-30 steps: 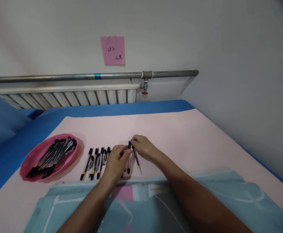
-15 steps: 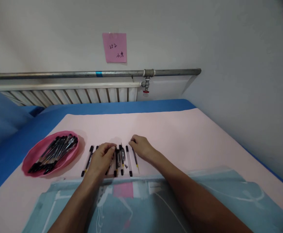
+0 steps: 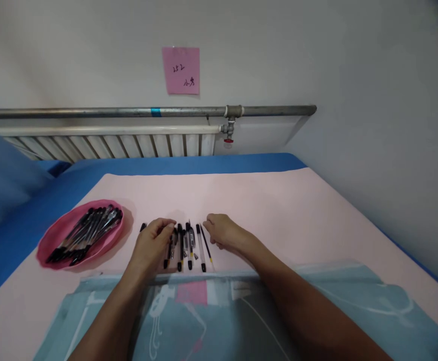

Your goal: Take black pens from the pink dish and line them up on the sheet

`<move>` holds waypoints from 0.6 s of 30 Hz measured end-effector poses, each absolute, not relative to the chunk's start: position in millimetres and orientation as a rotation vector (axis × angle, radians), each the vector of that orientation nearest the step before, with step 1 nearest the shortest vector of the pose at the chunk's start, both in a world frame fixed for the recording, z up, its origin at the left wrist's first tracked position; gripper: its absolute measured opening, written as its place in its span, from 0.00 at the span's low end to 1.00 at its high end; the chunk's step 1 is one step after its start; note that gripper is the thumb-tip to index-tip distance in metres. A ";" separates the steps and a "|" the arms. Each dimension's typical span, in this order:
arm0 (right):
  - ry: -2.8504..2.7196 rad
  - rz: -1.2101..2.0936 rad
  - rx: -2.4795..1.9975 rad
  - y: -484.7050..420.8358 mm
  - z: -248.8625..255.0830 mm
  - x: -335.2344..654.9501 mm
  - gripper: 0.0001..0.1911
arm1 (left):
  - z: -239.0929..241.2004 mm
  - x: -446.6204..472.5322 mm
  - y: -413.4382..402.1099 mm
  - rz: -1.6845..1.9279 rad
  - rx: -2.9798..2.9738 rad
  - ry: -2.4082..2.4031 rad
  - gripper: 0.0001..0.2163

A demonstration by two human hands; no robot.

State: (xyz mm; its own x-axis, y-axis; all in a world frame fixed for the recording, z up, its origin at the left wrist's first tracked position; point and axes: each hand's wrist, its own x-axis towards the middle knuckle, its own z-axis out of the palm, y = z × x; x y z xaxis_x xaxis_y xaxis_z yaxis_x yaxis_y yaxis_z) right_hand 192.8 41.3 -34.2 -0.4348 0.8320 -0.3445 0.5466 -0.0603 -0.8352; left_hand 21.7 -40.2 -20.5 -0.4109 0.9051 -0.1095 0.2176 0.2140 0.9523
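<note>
A row of several black-and-clear pens [image 3: 190, 246] lies side by side on the pink sheet [image 3: 286, 210] in front of me. My left hand [image 3: 151, 244] rests palm down on the left end of the row, its fingers curled over the pens there. My right hand [image 3: 224, 233] lies just right of the row, fingers loosely curled, next to a thin pen refill [image 3: 205, 241] with a yellow end. What, if anything, either hand grips is hidden. A pink oval tray [image 3: 55, 245] at the left holds several more black pens [image 3: 87, 231].
A light blue patterned cloth [image 3: 346, 316] covers the near edge. Blue bedding [image 3: 23, 210] surrounds the pink sheet, with a blue pillow at far left. A radiator [image 3: 109, 145] and metal pipe [image 3: 91, 112] run along the back wall, under a pink note [image 3: 180, 70]. A wall closes the right side.
Both hands met over a pen and refill a second ago. The pen now lies in the row, the refill beside it. My left hand moved left onto the row; my right drew back.
</note>
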 end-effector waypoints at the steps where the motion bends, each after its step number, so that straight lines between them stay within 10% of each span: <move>1: -1.958 1.536 -1.480 39.6 -31.7 194.3 0.15 | -21.4 20.4 -40.4 1.226 1.055 1.792 0.13; 18: -2.284 1.748 -1.344 28.9 -11.2 193.2 0.07 | -22.7 17.5 -41.0 1.150 1.172 1.857 0.11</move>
